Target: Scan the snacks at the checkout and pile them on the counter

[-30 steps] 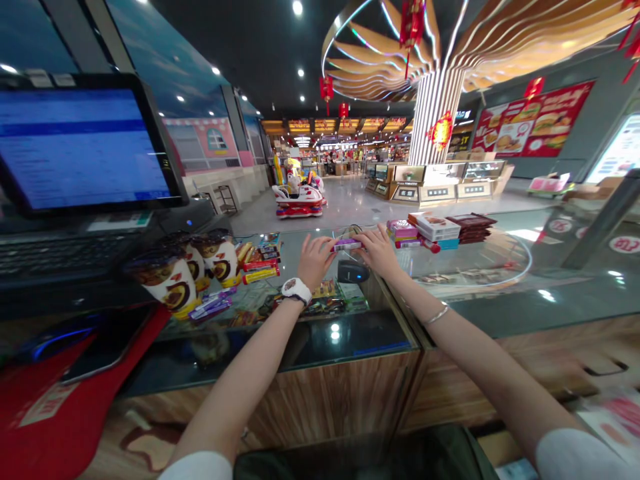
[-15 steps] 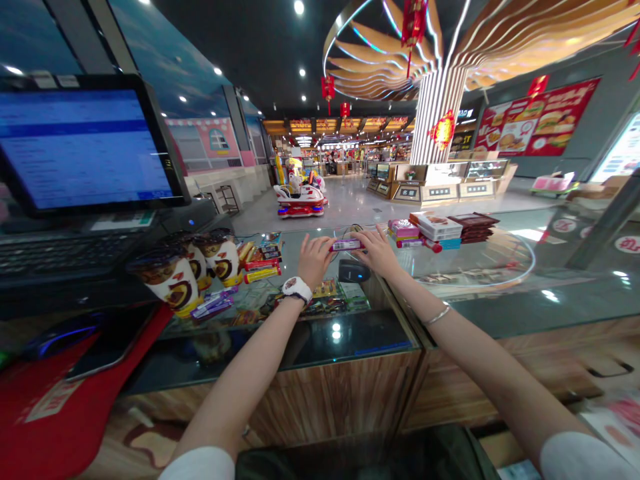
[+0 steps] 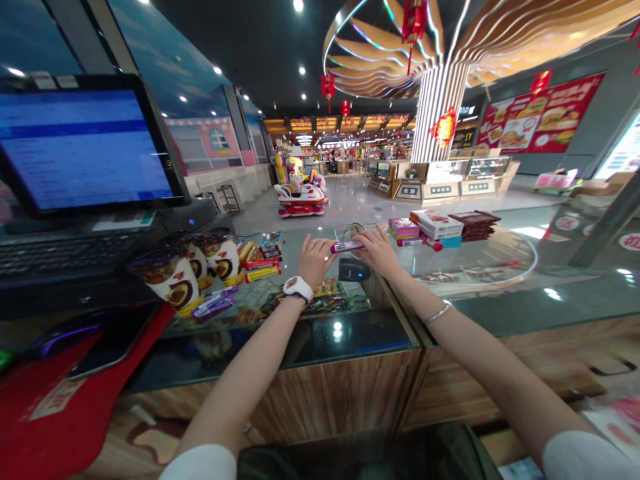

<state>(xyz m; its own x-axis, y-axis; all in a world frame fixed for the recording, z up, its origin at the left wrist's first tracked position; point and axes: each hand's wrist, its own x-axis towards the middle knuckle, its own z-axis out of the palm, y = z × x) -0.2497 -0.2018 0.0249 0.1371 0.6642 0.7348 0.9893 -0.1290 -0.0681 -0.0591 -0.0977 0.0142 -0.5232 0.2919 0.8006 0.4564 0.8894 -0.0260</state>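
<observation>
Both my hands are stretched out over a glass counter (image 3: 360,333). Together they hold a small purple packet (image 3: 347,247) by its ends, my left hand (image 3: 316,259) on its left end and my right hand (image 3: 379,251) on its right end, fingers closed on it. A white watch sits on my left wrist and a thin bracelet on my right. Directly below the packet a black barcode scanner (image 3: 354,270) rests on the glass.
Left of my hands stand snack cups (image 3: 173,277) and candy bars (image 3: 259,262). A stack of boxes (image 3: 436,229) lies to the right. A till screen (image 3: 85,143), a keyboard (image 3: 60,253) and a phone on a red mat (image 3: 107,340) are at far left.
The purple packet has stayed between both hands and tilted slightly; the hands have barely shifted.
</observation>
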